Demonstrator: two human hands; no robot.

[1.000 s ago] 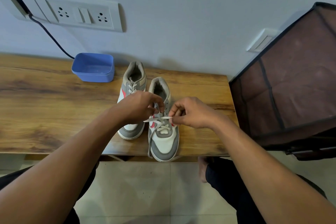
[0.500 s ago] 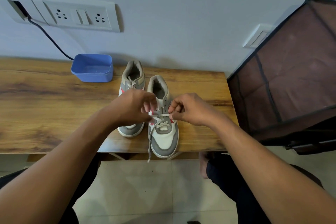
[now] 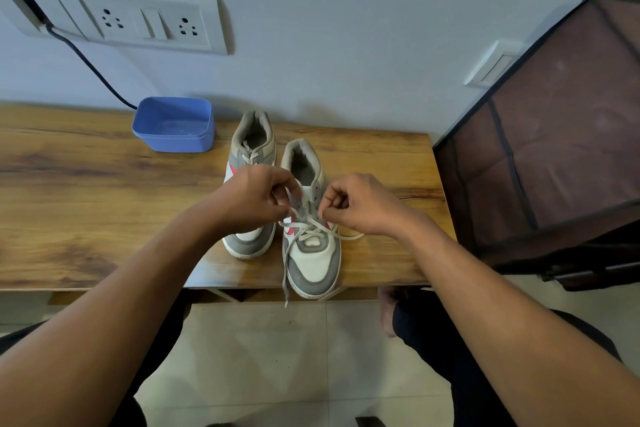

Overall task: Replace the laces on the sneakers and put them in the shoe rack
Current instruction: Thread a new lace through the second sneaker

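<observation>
Two grey, white and pink sneakers stand side by side on the wooden table, toes toward me. The left sneaker is laced. Over the right sneaker, my left hand pinches one strand of the white lace at the eyelets, and my right hand pinches the other strand. The lace crosses the lower eyelets. One loose end hangs over the table's front edge; the other trails to the right under my right wrist.
A blue plastic tub sits at the back of the table, left of the sneakers. A dark fabric-covered shoe rack stands right of the table. On the wall are a socket panel and a black cable. Tiled floor and my knees lie below.
Both hands shifted slightly up the right sneaker and a little apart, working the lace at a higher eyelet. The right strand now trails out to the right on the table.
</observation>
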